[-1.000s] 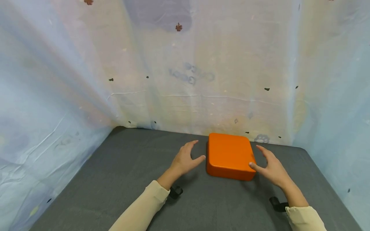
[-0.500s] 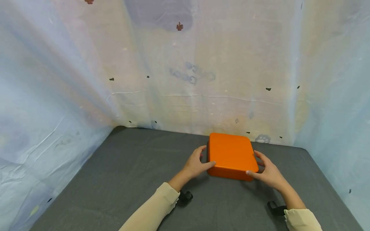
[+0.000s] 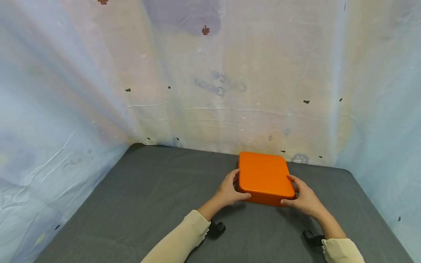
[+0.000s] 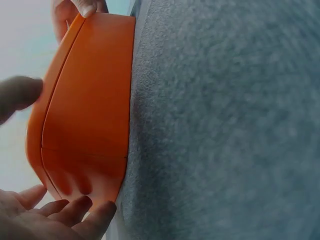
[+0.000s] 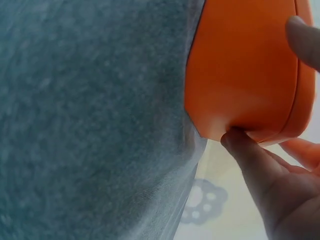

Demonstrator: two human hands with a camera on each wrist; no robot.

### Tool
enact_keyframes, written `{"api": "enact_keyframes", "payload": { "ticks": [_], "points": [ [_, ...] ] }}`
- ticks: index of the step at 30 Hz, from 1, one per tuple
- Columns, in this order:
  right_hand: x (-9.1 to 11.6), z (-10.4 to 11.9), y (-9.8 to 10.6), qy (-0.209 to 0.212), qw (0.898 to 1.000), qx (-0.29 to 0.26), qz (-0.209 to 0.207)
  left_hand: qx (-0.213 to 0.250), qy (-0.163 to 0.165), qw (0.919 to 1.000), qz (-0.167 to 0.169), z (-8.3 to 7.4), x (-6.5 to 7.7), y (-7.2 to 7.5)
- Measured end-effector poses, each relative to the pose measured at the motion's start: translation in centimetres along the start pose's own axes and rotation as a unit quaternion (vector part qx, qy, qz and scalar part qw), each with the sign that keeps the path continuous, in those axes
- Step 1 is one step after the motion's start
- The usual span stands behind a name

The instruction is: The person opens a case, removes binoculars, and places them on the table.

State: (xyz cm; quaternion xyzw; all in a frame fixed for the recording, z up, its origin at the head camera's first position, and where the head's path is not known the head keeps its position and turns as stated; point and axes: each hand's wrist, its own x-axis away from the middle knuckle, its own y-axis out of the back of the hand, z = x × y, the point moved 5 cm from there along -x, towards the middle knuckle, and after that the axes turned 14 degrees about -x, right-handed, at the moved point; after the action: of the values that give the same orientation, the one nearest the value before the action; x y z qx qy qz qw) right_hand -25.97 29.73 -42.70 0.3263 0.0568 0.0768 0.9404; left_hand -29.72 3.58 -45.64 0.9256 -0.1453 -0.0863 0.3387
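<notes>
An orange box [image 3: 264,172] with rounded corners lies flat on the grey-covered table, and a seam runs round its side just below the top. My left hand [image 3: 226,193] is around its near left corner, fingertips along the left side and thumb at the front. At the near right corner my right hand [image 3: 309,200] does the same, with fingers on the right side and thumb at the front face. The left wrist view shows left fingertips [image 4: 80,207] low against the box wall. In the right wrist view a right fingertip [image 5: 232,137] meets the box near its base.
The grey table surface [image 3: 148,204] spreads widely to the left of the box. A pale patterned curtain [image 3: 210,120] hangs right behind the table's far edge and along both sides. Black wrist mounts [image 3: 217,229] sit below both forearms.
My left hand has come in rightward to the box's left corner, and my right hand has closed in on the right corner. The box stands nearly where it was, its right end slightly shifted.
</notes>
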Motion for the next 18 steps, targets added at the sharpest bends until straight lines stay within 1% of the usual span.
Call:
{"api": "enact_keyframes", "payload": {
  "ticks": [4,12,18],
  "points": [
    [-0.06,-0.05,0.12,0.006,1.000,-0.003,-0.001,0.000,-0.006,1.0000,-0.003,-0.08,-0.10,-0.17],
    [-0.15,0.01,0.15,0.015,1.000,0.001,-0.002,0.032,0.005,0.9994,-0.012,-0.14,-0.07,-0.17],
    [-0.04,0.17,0.27,0.012,1.000,0.009,-0.005,0.046,0.001,0.9989,-0.009,-0.19,-0.22,-0.45]
  ]
}}
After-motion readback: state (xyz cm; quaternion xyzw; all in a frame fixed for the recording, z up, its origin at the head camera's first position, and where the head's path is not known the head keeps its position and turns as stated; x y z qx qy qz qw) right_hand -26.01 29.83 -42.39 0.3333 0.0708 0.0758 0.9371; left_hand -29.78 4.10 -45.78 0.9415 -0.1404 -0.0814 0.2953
